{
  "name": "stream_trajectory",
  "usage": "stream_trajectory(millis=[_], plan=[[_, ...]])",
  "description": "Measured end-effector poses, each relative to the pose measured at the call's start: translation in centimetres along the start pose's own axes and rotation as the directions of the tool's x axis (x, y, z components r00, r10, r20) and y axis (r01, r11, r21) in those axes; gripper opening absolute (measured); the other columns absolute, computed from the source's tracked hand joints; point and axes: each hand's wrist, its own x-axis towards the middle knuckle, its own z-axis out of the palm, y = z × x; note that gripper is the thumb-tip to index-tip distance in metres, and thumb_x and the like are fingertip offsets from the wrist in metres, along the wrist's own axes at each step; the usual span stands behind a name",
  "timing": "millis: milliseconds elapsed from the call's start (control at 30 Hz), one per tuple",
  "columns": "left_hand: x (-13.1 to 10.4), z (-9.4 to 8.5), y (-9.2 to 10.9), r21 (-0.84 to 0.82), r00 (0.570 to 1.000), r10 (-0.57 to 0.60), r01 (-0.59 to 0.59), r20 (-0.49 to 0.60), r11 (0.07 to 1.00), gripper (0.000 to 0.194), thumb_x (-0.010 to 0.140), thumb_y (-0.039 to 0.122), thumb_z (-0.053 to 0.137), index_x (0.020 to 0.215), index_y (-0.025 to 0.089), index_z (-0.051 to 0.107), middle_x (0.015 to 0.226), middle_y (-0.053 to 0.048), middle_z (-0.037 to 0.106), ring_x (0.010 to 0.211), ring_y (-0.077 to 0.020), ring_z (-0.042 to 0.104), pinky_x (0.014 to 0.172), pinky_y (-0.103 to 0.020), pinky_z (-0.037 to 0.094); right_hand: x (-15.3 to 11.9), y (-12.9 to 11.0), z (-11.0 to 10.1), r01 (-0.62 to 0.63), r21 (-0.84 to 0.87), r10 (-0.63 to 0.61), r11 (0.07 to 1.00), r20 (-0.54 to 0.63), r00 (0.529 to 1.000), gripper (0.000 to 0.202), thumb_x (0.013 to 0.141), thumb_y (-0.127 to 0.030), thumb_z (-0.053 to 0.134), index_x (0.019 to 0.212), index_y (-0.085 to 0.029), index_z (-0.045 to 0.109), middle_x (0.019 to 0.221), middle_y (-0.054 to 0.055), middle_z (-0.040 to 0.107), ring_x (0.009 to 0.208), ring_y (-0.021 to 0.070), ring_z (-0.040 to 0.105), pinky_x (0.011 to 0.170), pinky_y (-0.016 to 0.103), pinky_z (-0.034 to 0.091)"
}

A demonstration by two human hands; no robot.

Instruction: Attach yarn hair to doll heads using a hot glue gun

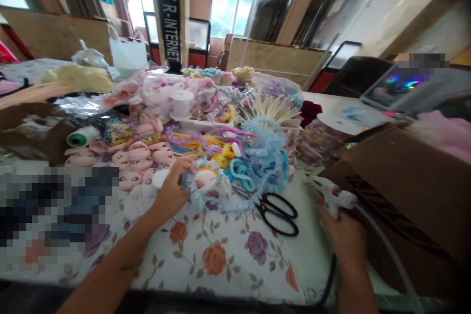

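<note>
Right hand [346, 240], fingers wrapped round a white glue gun [334, 198], beside a cardboard box [397, 171], its dark print too blurred to read. Left hand [179, 181], fingers pinching a blue-ruffled white disc [209, 176] over floral tablecloth [235, 230], left of black-handled scissors [263, 202]. Beyond, a black panel [168, 14] lettered "DZR·INTERNET".

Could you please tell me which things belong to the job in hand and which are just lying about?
Job, probably:
blue ruffled trim and white disc, left hand
white glue gun, right hand
black-handled scissors

Lying about, apparently:
cardboard box
white plastic bag
</note>
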Motion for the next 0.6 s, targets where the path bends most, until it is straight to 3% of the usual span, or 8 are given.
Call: stream_trajectory(millis=[100,167,200,267,333,400,500,600], plan=[[0.0,-0.1,0.2,0.016,1.000,0.018,-0.018,-0.004,1.000,0.020,0.076,0.026,0.065,0.086,0.022,0.049,0.106,-0.004,0.054,0.104,-0.0192,0.053,0.085,-0.031,0.044,-2.3,-0.9,-1.3,-0.105,0.106,0.110,0.989,-0.048,0.993,0.034,0.068,-0.049,0.058,0.067,-0.017,0.066,0.056,0.015,0.063,0.068,0.0359,0.062,0.064,0.042,0.046],[0.0,-0.1,0.3,0.037,0.999,0.035,-0.035,0.003,0.999,0.018,0.077,0.025,0.064,0.086,0.022,0.048,0.107,-0.004,0.054,0.103,-0.0186,0.054,0.086,-0.031,0.043,-5.0,-2.2,-2.0,-0.156,0.389,0.190,0.908,-0.051,0.980,0.029,0.065,-0.046,0.064,0.073,-0.018,0.068,0.058,0.009,0.065,0.065,0.0295,0.062,0.061,0.037,0.047],[0.1,-0.2,0.4,0.049,0.999,0.044,-0.044,0.005,0.998,0.018,0.077,0.024,0.064,0.085,0.022,0.048,0.108,-0.004,0.054,0.103,-0.0186,0.053,0.087,-0.032,0.043,-6.5,-3.1,-2.2,-0.119,0.535,0.150,0.836,-0.014,0.989,0.030,0.066,-0.044,0.066,0.080,-0.018,0.069,0.062,0.007,0.067,0.064,0.0255,0.062,0.060,0.034,0.047],[0.1,-0.2,0.5,0.071,0.998,0.066,-0.067,0.008,0.995,0.017,0.077,0.023,0.064,0.084,0.023,0.048,0.106,-0.004,0.055,0.103,-0.0187,0.053,0.088,-0.032,0.042,-9.7,-5.1,-2.3,-0.066,0.726,0.015,0.684,0.077,0.997,0.027,0.064,-0.042,0.070,0.075,-0.017,0.069,0.059,0.003,0.065,0.056,0.0192,0.058,0.055,0.029,0.046],[0.1,-0.2,0.5,0.084,0.996,0.090,-0.091,0.013,0.992,0.018,0.077,0.022,0.064,0.083,0.023,0.048,0.105,-0.004,0.055,0.104,-0.0189,0.053,0.089,-0.033,0.042,-12.6,-7.3,-2.0,-0.145,0.807,-0.139,0.572,0.269,0.953,0.028,0.064,-0.042,0.072,0.074,-0.016,0.070,0.056,0.002,0.063,0.050,0.0170,0.055,0.048,0.027,0.043],[0.1,-0.1,0.5,0.087,0.994,0.107,-0.108,0.022,0.990,0.018,0.077,0.021,0.064,0.083,0.023,0.047,0.105,-0.005,0.055,0.105,-0.0188,0.053,0.090,-0.033,0.042,-14.8,-9.4,-1.6,-0.226,0.837,-0.239,0.498,0.383,0.892,0.029,0.065,-0.040,0.073,0.079,-0.015,0.071,0.053,0.000,0.061,0.048,0.0148,0.053,0.046,0.025,0.042],[0.1,-0.1,0.4,0.117,0.993,0.115,-0.118,0.033,0.986,0.018,0.077,0.020,0.063,0.082,0.023,0.047,0.105,-0.005,0.055,0.105,-0.0191,0.053,0.091,-0.034,0.042,-16.6,-11.8,-1.0,-0.247,0.851,-0.359,0.464,0.435,0.826,0.032,0.067,-0.038,0.071,0.090,-0.016,0.072,0.050,-0.002,0.058,0.046,0.0124,0.048,0.047,0.024,0.040],[0.1,-0.2,0.4,0.176,0.989,0.138,-0.144,0.047,0.974,0.015,0.078,0.019,0.061,0.082,0.023,0.047,0.106,-0.006,0.056,0.106,-0.0196,0.054,0.090,-0.034,0.044,-17.2,-13.0,-0.3,-0.202,0.849,-0.406,0.489,0.426,0.809,0.024,0.069,-0.037,0.069,0.081,-0.016,0.072,0.051,-0.002,0.057,0.048,0.0122,0.048,0.050,0.024,0.040]])
